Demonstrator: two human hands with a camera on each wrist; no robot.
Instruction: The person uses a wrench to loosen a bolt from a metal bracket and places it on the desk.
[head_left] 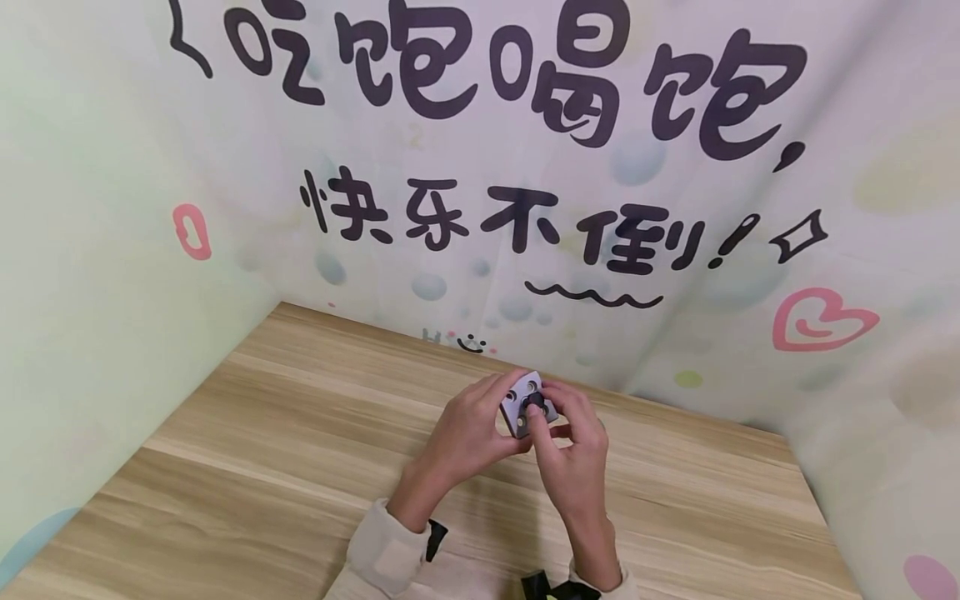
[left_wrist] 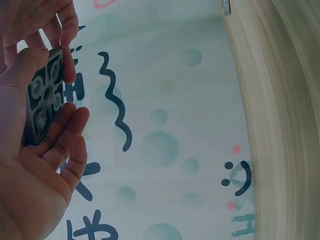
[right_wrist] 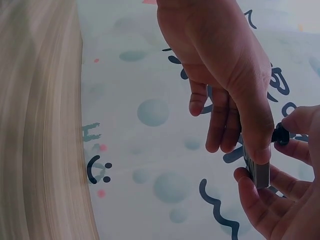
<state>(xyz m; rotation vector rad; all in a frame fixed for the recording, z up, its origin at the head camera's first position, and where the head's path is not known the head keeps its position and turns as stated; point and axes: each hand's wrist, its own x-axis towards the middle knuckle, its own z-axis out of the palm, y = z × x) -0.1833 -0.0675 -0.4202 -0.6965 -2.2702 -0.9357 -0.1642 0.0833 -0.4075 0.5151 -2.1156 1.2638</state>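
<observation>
A small grey square plate [head_left: 522, 395] with several round holes is held up above the table between both hands. My left hand [head_left: 467, 427] grips it by its edges, thumb on one side and fingers on the other. In the left wrist view the plate's other face [left_wrist: 48, 95] has round bosses and dark recesses. A black knob [right_wrist: 281, 134] stands out from the middle of the plate's holed face. My right hand [head_left: 579, 446] pinches this knob, its thumb pressed on it in the head view. Other right fingers reach around the plate's near edge.
The hands are over a wood-grain table [head_left: 300, 450]. Behind it hangs a pale printed cloth wall [head_left: 480, 150] with dark lettering, meeting the table's far edge close beyond the hands. Black wrist mounts [head_left: 435, 540] show at the sleeves. Another pale wall [head_left: 90, 250] borders the left side.
</observation>
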